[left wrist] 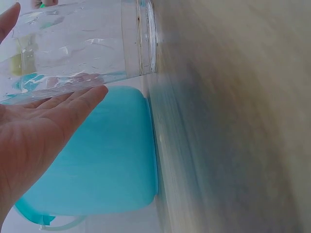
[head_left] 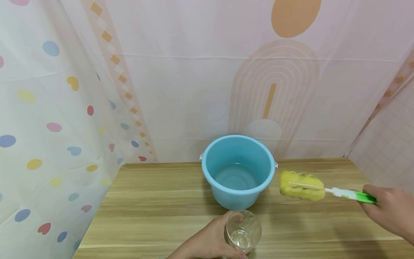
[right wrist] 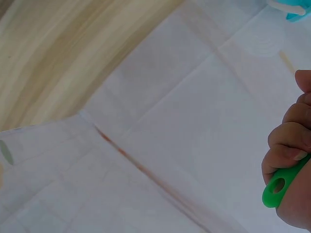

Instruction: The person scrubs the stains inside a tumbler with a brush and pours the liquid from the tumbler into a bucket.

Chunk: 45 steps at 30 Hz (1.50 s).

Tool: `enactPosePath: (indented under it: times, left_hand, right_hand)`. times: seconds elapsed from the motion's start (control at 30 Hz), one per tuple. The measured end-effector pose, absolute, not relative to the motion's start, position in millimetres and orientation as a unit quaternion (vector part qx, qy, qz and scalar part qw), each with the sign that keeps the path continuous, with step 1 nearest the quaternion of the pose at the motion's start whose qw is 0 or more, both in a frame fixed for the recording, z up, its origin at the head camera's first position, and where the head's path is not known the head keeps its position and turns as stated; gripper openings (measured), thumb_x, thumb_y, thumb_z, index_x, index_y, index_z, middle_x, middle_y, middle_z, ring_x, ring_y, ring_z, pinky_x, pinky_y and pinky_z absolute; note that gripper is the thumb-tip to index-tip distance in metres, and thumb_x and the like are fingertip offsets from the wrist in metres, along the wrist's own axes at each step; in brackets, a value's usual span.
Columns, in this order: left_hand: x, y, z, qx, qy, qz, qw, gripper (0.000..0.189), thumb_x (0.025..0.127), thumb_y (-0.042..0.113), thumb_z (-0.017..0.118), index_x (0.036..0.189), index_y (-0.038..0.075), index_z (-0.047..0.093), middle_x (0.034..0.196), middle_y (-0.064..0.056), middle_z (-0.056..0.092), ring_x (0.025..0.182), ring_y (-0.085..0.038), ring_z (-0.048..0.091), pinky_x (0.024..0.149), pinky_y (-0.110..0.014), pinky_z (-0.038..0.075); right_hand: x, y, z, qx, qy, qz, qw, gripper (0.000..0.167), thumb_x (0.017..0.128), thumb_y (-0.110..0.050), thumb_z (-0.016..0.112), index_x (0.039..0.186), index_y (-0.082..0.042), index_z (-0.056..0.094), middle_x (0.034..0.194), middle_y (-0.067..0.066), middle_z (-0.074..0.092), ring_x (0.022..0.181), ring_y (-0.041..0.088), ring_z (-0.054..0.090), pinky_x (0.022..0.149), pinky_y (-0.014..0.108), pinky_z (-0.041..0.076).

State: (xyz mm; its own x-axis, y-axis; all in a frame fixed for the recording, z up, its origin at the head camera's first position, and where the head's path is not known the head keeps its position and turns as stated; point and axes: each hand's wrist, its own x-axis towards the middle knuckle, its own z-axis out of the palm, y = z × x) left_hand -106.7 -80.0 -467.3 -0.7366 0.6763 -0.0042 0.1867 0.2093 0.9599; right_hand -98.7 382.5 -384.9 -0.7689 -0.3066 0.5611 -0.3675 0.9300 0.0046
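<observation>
My left hand (head_left: 210,237) holds a clear drinking glass (head_left: 244,230) at the front of the table, its mouth facing up. In the left wrist view the palm and fingers lie along the side of the glass (left wrist: 82,46), whose base is close to the wood. My right hand (head_left: 389,208) grips the green and white handle of a sponge bottle brush (head_left: 302,185). Its yellow sponge head points left, in the air to the right of a light blue bucket (head_left: 234,199). In the right wrist view, curled fingers wrap the green handle end (right wrist: 278,189).
Water (head_left: 234,177) lies in the bottom of the bucket, which stands just beyond the glass on the wooden table (head_left: 155,205). A patterned curtain (head_left: 181,100) hangs behind the table, with a dotted cloth (head_left: 42,172) along the left and another sheet (head_left: 388,144) on the right.
</observation>
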Motion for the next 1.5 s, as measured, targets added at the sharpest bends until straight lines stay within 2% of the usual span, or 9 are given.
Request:
enactPosePath:
  times: [0.17, 0.4, 0.63, 0.83, 1.0, 1.23, 1.3, 1.37, 1.5]
  left_hand:
    - [-106.5, -80.0, -467.5, 0.29, 0.749, 0.555, 0.216, 0.08, 0.078, 0.028, 0.095, 0.146, 0.023, 0.051, 0.139, 0.007, 0.058, 0.126, -0.011, 0.056, 0.108, -0.03, 0.046]
    - [-107.0, -80.1, -467.9, 0.294, 0.751, 0.551, 0.213, 0.082, 0.078, 0.03, 0.095, 0.146, 0.021, 0.051, 0.14, 0.006, 0.058, 0.127, -0.011, 0.056, 0.108, -0.031, 0.046]
    - [-107.3, -80.1, -468.4, 0.297, 0.751, 0.551, 0.211, 0.082, 0.078, 0.031, 0.095, 0.146, 0.02, 0.051, 0.14, 0.005, 0.058, 0.126, -0.012, 0.057, 0.107, -0.031, 0.047]
    - [-108.0, -80.4, -467.8, 0.282, 0.751, 0.552, 0.229, 0.082, 0.079, 0.03, 0.095, 0.147, 0.021, 0.05, 0.142, 0.005, 0.057, 0.13, -0.012, 0.054, 0.107, -0.028, 0.046]
    - [-108.5, -80.0, -466.3, 0.28, 0.748, 0.553, 0.237, 0.081, 0.08, 0.028, 0.094, 0.147, 0.017, 0.051, 0.143, 0.003, 0.058, 0.132, -0.014, 0.053, 0.107, -0.028, 0.045]
    - [-108.9, -79.4, -467.9, 0.315, 0.723, 0.57, 0.229, 0.081, 0.082, 0.025, 0.093, 0.149, 0.029, 0.048, 0.141, 0.011, 0.059, 0.13, -0.011, 0.055, 0.111, -0.033, 0.044]
    - [-109.0, -79.2, -467.9, 0.321, 0.716, 0.574, 0.232, 0.083, 0.082, 0.024, 0.093, 0.15, 0.031, 0.046, 0.142, 0.011, 0.058, 0.131, -0.01, 0.055, 0.112, -0.034, 0.044]
    - [-109.4, -79.3, -467.7, 0.323, 0.709, 0.58, 0.24, 0.083, 0.083, 0.023, 0.092, 0.151, 0.033, 0.045, 0.142, 0.01, 0.058, 0.131, -0.012, 0.055, 0.112, -0.034, 0.044]
    - [-109.5, -79.8, -467.2, 0.318, 0.705, 0.583, 0.248, 0.082, 0.084, 0.023, 0.091, 0.151, 0.033, 0.044, 0.142, 0.01, 0.059, 0.13, -0.012, 0.056, 0.112, -0.033, 0.043]
  right_hand:
    - [-95.6, 372.2, -376.0, 0.197, -0.933, 0.059, 0.297, 0.033, 0.098, -0.024, 0.045, 0.066, -0.024, 0.035, 0.06, -0.019, 0.02, 0.054, -0.005, 0.012, 0.047, 0.02, 0.018]
    - [-94.5, 357.2, -363.7, 0.222, -0.918, 0.054, 0.325, 0.056, 0.105, -0.066, 0.021, 0.066, -0.029, 0.035, 0.062, -0.023, 0.018, 0.055, -0.008, 0.01, 0.045, 0.018, 0.015]
    - [-91.2, 340.5, -355.5, 0.245, -0.922, 0.036, 0.299, 0.028, 0.095, -0.031, 0.048, 0.068, -0.03, 0.04, 0.064, -0.024, 0.02, 0.056, -0.005, 0.015, 0.045, 0.021, 0.019]
    - [-96.6, 328.9, -351.8, 0.285, -0.908, 0.025, 0.307, 0.02, 0.089, -0.03, 0.044, 0.07, -0.029, 0.039, 0.066, -0.023, 0.019, 0.057, -0.004, 0.016, 0.045, 0.021, 0.018]
    - [-100.9, 317.1, -350.4, 0.304, -0.901, 0.013, 0.31, 0.043, 0.106, -0.05, 0.029, 0.069, -0.029, 0.037, 0.064, -0.023, 0.019, 0.057, -0.004, 0.015, 0.044, 0.02, 0.016]
    - [-107.2, 301.4, -350.1, 0.342, -0.885, 0.008, 0.317, 0.053, 0.108, -0.059, 0.02, 0.067, -0.03, 0.035, 0.064, -0.023, 0.018, 0.059, -0.005, 0.011, 0.045, 0.017, 0.013]
    - [-109.6, 297.5, -350.7, 0.351, -0.88, 0.005, 0.321, 0.052, 0.109, -0.058, 0.022, 0.066, -0.03, 0.035, 0.064, -0.023, 0.018, 0.059, -0.005, 0.01, 0.045, 0.017, 0.013]
    - [-110.9, 294.3, -350.4, 0.359, -0.879, 0.006, 0.314, 0.043, 0.107, -0.044, 0.042, 0.066, -0.03, 0.037, 0.063, -0.023, 0.02, 0.059, -0.005, 0.011, 0.045, 0.017, 0.014]
    - [-111.9, 288.7, -346.3, 0.369, -0.886, 0.002, 0.282, 0.031, 0.069, -0.017, 0.078, 0.069, -0.028, 0.049, 0.063, -0.024, 0.031, 0.058, -0.004, 0.016, 0.043, 0.019, 0.018]
